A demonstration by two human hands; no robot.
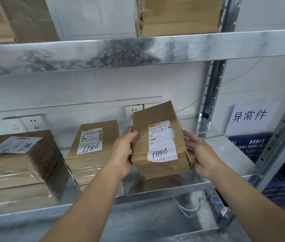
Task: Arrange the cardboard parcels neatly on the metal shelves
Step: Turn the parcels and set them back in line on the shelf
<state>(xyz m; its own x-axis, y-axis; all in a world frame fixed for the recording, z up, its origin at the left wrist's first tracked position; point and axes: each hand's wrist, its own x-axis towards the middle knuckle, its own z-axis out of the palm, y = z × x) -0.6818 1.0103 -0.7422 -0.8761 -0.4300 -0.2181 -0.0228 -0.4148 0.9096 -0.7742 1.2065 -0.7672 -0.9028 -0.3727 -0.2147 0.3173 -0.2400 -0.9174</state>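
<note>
A small cardboard parcel (141, 149) with a white shipping label stands tilted on the middle metal shelf (225, 149), its lower corner near the shelf surface. My left hand (123, 151) grips its left side and my right hand (199, 152) grips its right side. Left of it stands a second labelled parcel (92, 154), upright and leaning back. A larger taped parcel (15, 159) lies at the far left of the same shelf.
Above, the upper shelf (138, 49) carries two big cardboard boxes (180, 14). Wall sockets (33, 123) sit behind the parcels. A paper sign (250, 117) and a dark blue crate (253, 145) are at the right, beyond the shelf post (210, 95). White cables hang below.
</note>
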